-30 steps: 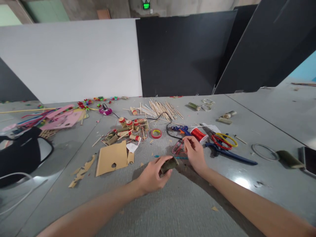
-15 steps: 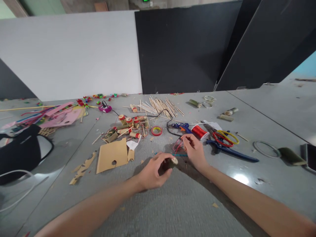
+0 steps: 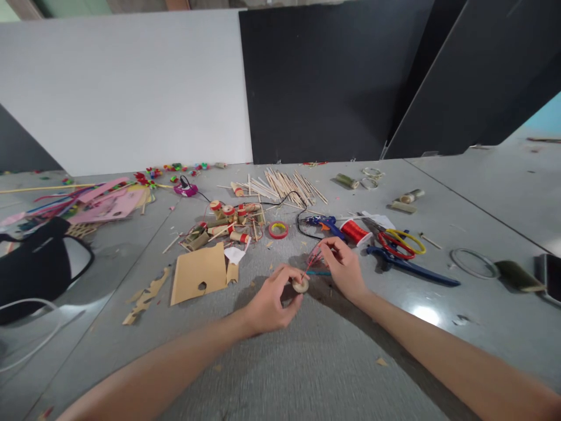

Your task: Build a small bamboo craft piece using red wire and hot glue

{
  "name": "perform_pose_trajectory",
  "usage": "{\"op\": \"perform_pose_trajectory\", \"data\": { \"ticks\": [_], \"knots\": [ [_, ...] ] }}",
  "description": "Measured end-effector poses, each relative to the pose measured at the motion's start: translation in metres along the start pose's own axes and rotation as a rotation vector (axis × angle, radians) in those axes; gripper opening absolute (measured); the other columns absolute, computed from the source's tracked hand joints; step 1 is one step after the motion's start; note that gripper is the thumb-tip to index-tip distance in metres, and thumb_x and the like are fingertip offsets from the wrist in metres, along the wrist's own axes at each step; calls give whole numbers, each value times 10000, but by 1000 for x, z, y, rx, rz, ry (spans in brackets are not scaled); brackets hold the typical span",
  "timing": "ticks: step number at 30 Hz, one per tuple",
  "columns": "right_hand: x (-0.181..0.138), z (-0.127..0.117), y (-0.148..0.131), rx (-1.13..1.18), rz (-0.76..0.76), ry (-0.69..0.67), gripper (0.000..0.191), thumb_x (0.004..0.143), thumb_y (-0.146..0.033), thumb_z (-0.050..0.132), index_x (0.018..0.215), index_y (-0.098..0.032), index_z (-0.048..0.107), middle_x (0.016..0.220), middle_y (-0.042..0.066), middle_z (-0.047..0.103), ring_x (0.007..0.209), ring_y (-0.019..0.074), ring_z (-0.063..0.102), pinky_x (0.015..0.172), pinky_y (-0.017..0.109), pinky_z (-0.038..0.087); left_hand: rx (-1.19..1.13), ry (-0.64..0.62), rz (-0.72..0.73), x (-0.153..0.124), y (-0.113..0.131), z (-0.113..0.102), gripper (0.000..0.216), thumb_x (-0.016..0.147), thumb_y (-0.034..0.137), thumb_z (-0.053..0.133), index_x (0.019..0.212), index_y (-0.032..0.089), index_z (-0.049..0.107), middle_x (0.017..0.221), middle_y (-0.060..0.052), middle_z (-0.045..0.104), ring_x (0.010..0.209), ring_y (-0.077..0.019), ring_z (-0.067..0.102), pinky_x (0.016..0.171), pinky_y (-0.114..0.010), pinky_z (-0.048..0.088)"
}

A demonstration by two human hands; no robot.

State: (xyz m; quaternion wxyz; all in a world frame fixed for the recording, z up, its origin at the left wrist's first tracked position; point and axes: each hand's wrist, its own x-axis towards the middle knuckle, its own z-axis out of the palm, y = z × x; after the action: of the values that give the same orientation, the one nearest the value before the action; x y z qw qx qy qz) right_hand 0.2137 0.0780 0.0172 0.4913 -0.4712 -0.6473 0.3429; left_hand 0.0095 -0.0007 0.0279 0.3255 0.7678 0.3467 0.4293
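My left hand (image 3: 275, 297) is closed around a short bamboo piece (image 3: 300, 285), whose pale round end faces up toward me. From that end a red string (image 3: 309, 267) runs up to my right hand (image 3: 342, 268), where thumb and forefinger pinch it. Just beyond the hands lies a blue stick (image 3: 318, 273), partly hidden. A spool of red thread (image 3: 355, 233) and a blue hot glue gun (image 3: 323, 222) sit behind my right hand. A roll of red tape (image 3: 278, 230) rests beyond my left hand.
Red- and yellow-handled scissors (image 3: 397, 242) and a dark blue saw handle (image 3: 412, 268) lie at right. Cardboard (image 3: 197, 272) lies at left, below a pile of bamboo pieces (image 3: 228, 225). Wooden sticks (image 3: 291, 187) lie before the dark panel (image 3: 324, 88). A black bag (image 3: 39, 263) is far left.
My left hand has tipped the bamboo piece so its end faces up more, and shifted slightly left. My right hand stays nearly in place, still pinching the red string.
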Motion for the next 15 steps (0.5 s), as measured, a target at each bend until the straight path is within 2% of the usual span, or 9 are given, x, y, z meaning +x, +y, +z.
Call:
{"op": "perform_pose_trajectory", "data": {
  "ticks": [7,11,15],
  "knots": [
    [-1,0,0,-9,-14,-66,183,961,-375,543,933,-213,625,832,20,638,725,181,604,673,294,478,11,59,-127,-3,-3,1,161,896,225,610,1036,215,533,1023,-66,632,948,-189,611,869,-333,472],
    [-1,0,-1,-28,-28,-65,182,961,-371,544,933,-211,627,844,23,649,734,182,609,683,295,479,17,53,-134,-3,-6,3,175,887,232,614,1052,214,556,992,-55,625,898,-179,598,838,-318,471],
    [-1,1,-1,-36,-33,-69,186,961,-375,541,936,-212,628,854,28,658,747,185,616,692,298,486,-32,46,-106,-3,-6,2,289,877,206,612,1151,217,521,987,-49,633,893,-174,599,853,-318,475]
  ]
}}
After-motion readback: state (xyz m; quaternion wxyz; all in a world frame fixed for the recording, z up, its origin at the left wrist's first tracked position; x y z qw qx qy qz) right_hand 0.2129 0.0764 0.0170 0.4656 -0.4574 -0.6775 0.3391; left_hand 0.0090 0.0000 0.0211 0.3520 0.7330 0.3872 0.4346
